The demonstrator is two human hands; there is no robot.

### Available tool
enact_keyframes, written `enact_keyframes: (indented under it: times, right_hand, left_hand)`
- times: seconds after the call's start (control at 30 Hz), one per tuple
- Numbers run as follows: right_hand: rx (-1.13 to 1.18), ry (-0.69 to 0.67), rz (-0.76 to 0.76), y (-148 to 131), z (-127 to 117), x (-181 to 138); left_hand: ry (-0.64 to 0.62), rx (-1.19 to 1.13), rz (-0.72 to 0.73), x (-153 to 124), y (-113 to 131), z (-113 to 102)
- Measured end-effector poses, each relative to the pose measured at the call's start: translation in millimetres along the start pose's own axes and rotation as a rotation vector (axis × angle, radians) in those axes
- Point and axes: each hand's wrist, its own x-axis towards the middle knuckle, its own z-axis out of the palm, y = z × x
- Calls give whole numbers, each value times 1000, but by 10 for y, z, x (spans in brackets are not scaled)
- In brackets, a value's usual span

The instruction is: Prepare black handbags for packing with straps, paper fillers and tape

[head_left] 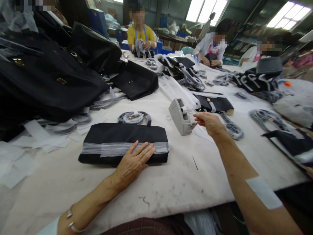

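A folded black bag (114,135) lies flat on the white table (171,182) in front of me, banded across by a strip of clear wrap (97,149). My left hand (133,161) rests flat on the bag's near right part, fingers stretched out over the wrap. A grey tape dispenser (180,117) stands to the right of the bag. My right hand (209,123) is at the dispenser's front edge, its fingertips pinched on the end of the tape. A coiled wrapped strap (134,117) lies just behind the bag.
A heap of black handbags (49,71) fills the left, with white paper sheets (36,137) spread below it. More bags and wrapped straps (193,80) lie across the far table. Three other people (139,32) work at the far side. A black flat piece (290,143) lies at right.
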Motion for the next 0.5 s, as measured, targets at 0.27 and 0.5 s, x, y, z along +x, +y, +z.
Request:
enact_keyframes:
  times: [0.27,0.5]
  right_hand:
    - [-238,110,201,598,-290,-254]
    - [-277,-242,52,308,2,-765]
  left_hand:
    - [-52,-4,6,9,11,-44]
    - [-16,-5,9,1,28,-23]
